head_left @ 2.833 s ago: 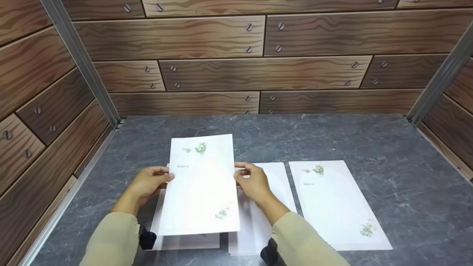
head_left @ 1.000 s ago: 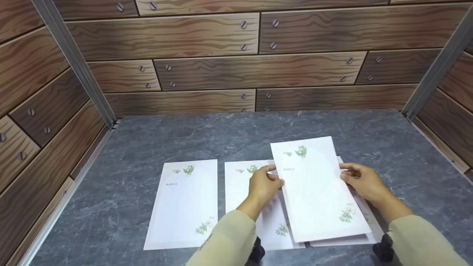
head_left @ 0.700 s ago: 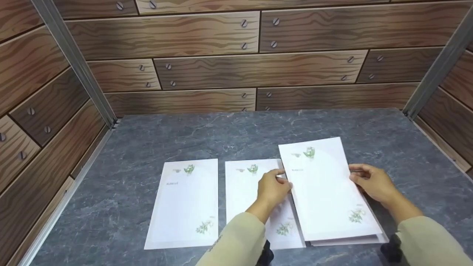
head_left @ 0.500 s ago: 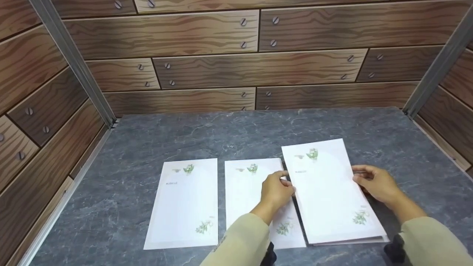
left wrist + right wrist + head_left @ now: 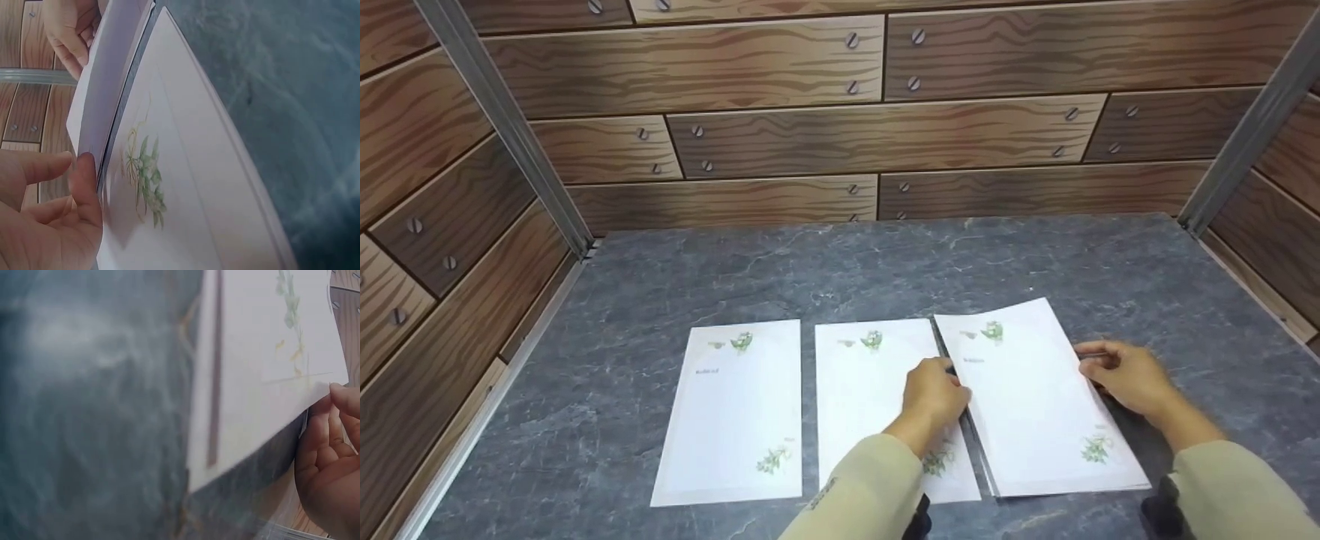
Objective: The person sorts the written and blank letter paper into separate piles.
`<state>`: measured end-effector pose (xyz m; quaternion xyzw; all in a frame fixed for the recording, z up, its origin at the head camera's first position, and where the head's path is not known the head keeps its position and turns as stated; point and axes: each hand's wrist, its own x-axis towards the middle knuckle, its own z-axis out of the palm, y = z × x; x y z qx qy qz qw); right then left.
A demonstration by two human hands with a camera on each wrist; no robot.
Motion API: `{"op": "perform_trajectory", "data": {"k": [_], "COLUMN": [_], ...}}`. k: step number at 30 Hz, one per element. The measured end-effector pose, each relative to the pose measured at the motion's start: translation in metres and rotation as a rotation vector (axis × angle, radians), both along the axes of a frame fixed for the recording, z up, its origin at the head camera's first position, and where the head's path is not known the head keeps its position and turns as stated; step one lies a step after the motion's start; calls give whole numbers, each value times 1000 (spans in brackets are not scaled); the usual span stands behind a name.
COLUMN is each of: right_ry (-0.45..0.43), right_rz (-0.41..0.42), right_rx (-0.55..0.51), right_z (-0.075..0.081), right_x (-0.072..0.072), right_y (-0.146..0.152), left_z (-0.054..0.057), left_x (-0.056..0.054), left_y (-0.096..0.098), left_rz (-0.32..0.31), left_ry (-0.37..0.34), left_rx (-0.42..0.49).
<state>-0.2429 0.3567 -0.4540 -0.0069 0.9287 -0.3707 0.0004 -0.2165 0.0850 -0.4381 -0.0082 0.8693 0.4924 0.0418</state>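
A white sheet of paper [image 5: 1031, 405] with green plant prints lies tilted over the right-hand paper pile, its near edge low and its far right corner still raised. My left hand [image 5: 936, 394] pinches its left edge; in the left wrist view the thumb and a finger meet at the sheet's side, with the shaded underside showing. On the opposite edge my right hand [image 5: 1129, 376] pinches the paper, thumb [image 5: 344, 398] on top and curled fingers beneath. The left hand and sleeve overlap the middle paper [image 5: 862, 397], hiding part of its print.
Another matching paper [image 5: 735, 420] lies flat at the left, a narrow gap from the middle one. The dark marbled tabletop [image 5: 780, 270] extends behind the papers to a wood-plank-patterned wall [image 5: 780, 142]. Metal posts [image 5: 502, 112] stand at the corners.
Both hands have carried the sheet from over the left paper across to the right pile and lowered it. Its far edge has dropped toward the table; the left paper is now uncovered.
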Motion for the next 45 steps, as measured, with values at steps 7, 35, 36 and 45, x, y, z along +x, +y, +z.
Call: {"op": "perform_trajectory", "data": {"k": [7, 35, 36, 45], "right_ry": [21, -16, -22, -52], "right_rz": [5, -53, -57, -88], "right_rx": [74, 84, 81, 43], "right_z": [1, 2, 2, 20], "right_x": [2, 4, 4, 0], "right_y": [3, 2, 2, -4], "left_z": [2, 3, 4, 4], "left_x": [1, 2, 2, -14], "left_y": [5, 11, 11, -15], "left_rz": [-29, -47, -43, -9], "left_ry": [-81, -113, -114, 40], "left_rx": [4, -24, -12, 63]}}
